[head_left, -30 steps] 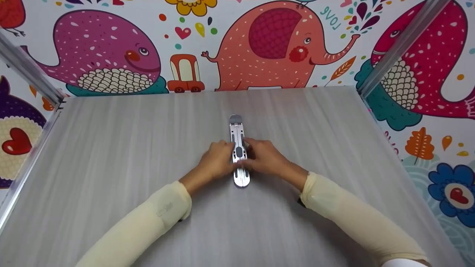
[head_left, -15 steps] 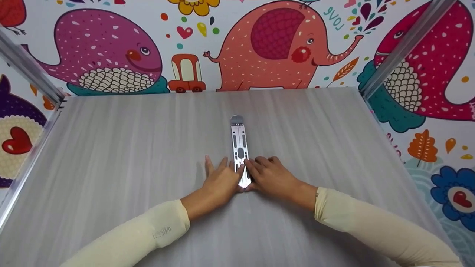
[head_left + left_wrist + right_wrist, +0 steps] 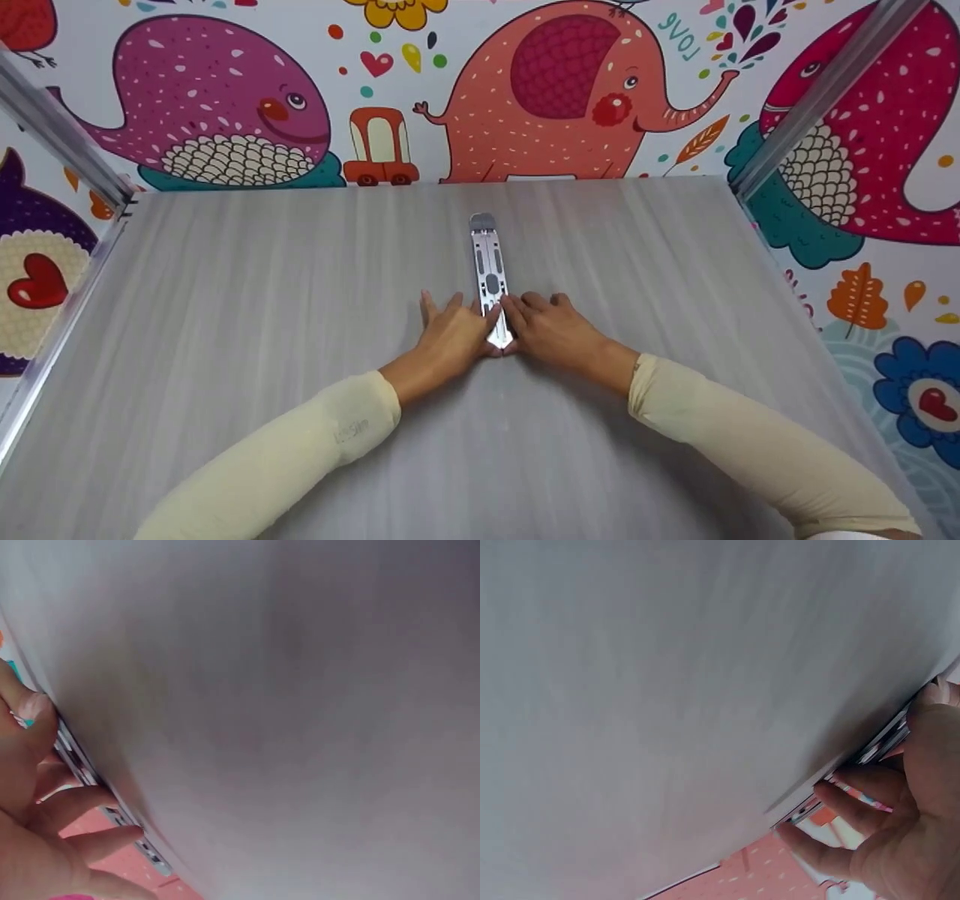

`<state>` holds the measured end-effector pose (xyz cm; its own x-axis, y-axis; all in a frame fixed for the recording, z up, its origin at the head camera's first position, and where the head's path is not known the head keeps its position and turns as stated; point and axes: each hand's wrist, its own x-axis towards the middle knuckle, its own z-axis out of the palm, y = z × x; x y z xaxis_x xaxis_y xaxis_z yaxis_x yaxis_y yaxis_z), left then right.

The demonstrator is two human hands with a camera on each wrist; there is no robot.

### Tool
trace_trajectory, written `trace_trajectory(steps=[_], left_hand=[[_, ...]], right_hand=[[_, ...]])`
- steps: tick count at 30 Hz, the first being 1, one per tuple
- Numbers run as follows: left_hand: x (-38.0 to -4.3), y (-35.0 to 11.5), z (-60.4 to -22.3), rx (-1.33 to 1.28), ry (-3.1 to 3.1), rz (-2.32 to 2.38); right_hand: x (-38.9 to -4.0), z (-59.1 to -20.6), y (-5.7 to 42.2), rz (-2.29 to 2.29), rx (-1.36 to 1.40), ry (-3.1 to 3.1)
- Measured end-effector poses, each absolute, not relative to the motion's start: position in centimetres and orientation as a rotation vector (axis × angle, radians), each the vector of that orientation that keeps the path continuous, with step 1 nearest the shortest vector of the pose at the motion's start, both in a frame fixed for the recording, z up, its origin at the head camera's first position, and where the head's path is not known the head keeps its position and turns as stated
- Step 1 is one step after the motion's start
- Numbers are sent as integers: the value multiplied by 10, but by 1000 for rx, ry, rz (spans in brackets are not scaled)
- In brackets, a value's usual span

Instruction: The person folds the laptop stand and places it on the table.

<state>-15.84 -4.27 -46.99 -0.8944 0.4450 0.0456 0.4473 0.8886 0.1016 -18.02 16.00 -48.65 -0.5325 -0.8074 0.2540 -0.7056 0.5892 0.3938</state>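
Observation:
A slim silver bar with slots and an oval opening, looking like a folded metal laptop stand [image 3: 492, 274], lies lengthwise on the table, its grey rounded tip pointing away from me. My left hand [image 3: 454, 330] pinches its near end from the left, the thumb at that end and the other fingers spread. From the right, my right hand [image 3: 559, 330] pinches the same end, fingertips along the edge. In the left wrist view the stand's slotted edge [image 3: 154, 851] runs past the fingers. The right wrist view shows fingertips against the stand's edge [image 3: 885, 742].
The wood-grain table [image 3: 300, 262] stretches around both hands. A printed wall [image 3: 405, 67] with cartoon animals stands at its far edge, with metal posts [image 3: 825, 97] at the back corners. Pale sleeves [image 3: 292, 450] cover both forearms.
Both hands shifted from the stand's middle to its near end, whose rounded outline now looks pointed. Over the last half second, stand and hands slid slightly away from me.

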Motion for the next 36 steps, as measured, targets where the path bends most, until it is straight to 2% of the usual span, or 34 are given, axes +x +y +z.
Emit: trace_trajectory(steps=[6,21,30,33,36], left_hand=[[-173,-45,-472,-716,-3054,-239],[-174,-45,-473,-734,-3015,-281],[-175,-43,-469,-792,-3026,-278],[-179,-48,-465,-816,-3067,-420],[-183,-61,-460,-784,-3100,-652]], right_hand=[[-193,-486,158,-285,1233,-2451],[-195,-491,157,-263,1257,-2408],[-200,-472,162,95,1308,-2706],[-206,-460,167,291,1340,-2849],[-214,-449,178,511,1260,-2935]])
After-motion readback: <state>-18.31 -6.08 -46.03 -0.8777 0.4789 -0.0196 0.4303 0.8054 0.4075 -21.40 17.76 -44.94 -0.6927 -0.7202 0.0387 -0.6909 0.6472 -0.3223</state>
